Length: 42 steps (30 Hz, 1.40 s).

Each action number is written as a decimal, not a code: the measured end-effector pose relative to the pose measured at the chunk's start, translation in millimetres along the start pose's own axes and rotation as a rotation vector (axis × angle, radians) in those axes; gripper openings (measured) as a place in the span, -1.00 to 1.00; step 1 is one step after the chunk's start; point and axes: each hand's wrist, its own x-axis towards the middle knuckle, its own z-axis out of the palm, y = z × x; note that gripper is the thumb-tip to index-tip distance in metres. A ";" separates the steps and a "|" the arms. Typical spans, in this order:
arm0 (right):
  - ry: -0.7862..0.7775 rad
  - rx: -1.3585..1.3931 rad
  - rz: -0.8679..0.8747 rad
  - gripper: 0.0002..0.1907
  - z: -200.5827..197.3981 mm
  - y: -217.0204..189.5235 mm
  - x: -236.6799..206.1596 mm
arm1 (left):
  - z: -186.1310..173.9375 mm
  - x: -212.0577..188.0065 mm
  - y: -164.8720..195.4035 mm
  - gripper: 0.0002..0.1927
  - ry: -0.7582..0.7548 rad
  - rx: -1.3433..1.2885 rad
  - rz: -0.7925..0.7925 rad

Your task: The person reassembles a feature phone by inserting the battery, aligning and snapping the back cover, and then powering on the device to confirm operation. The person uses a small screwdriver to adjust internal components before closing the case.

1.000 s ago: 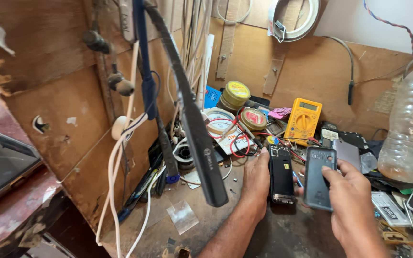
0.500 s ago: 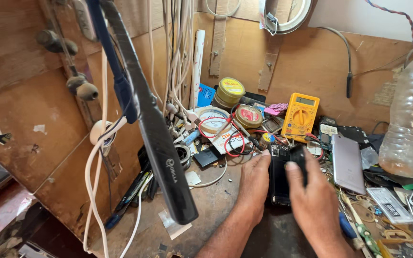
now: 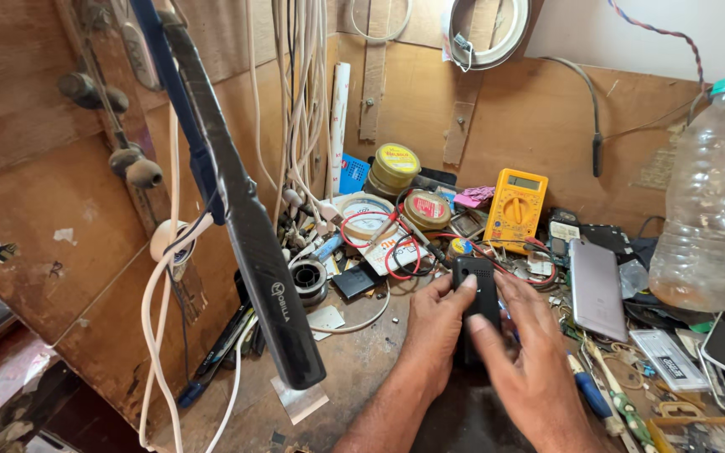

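Note:
A small black phone (image 3: 477, 285) lies upright on the cluttered wooden bench (image 3: 354, 361), held between both hands. My left hand (image 3: 434, 327) grips its left side, thumb against the top edge. My right hand (image 3: 530, 352) covers its lower right part, fingers bent over it. A grey phone (image 3: 596, 288) lies face down on the bench just right of my hands.
A yellow multimeter (image 3: 516, 207) with red leads stands behind the phone. A clear plastic bottle (image 3: 706, 201) stands at right. Solder tins (image 3: 393, 168), wire reels, screwdrivers (image 3: 606, 394) and small parts litter the bench. A black strap (image 3: 253, 243) and white cables (image 3: 295, 101) hang at left.
My right hand put the grey phone down at right and came onto the black phone. The view has shifted left and closer.

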 end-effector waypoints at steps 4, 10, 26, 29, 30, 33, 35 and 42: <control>-0.045 -0.135 -0.234 -0.03 -6.1 -2.5 2.8 | 0.1 -1.6 4.4 -0.71 0.019 0.015 -0.049; -0.077 -0.151 -0.235 0.08 -7.7 7.3 7.0 | 1.3 -5.9 8.0 -0.65 -0.026 0.081 -0.044; 0.135 0.907 0.442 -0.57 -16.9 40.6 5.7 | 6.9 -6.5 -2.7 -0.44 -0.276 0.141 -0.047; 0.168 0.928 0.518 -0.68 -20.3 46.3 4.0 | 12.7 -9.6 -4.7 -0.32 -0.372 0.166 0.121; 0.182 0.933 0.518 -0.71 -21.0 46.8 3.7 | 13.4 -10.1 -4.4 -0.30 -0.418 0.144 0.189; 0.222 0.945 0.529 -0.77 -24.5 46.4 4.6 | 15.4 -13.3 -2.9 -0.24 -0.376 0.225 0.097; 0.239 0.956 0.548 -0.79 -24.9 45.2 6.4 | 15.4 -15.4 0.3 -0.22 -0.355 0.260 0.077; 0.198 1.002 0.522 -0.77 -24.5 45.9 9.0 | 16.6 -22.2 12.0 -0.18 -0.367 0.417 0.218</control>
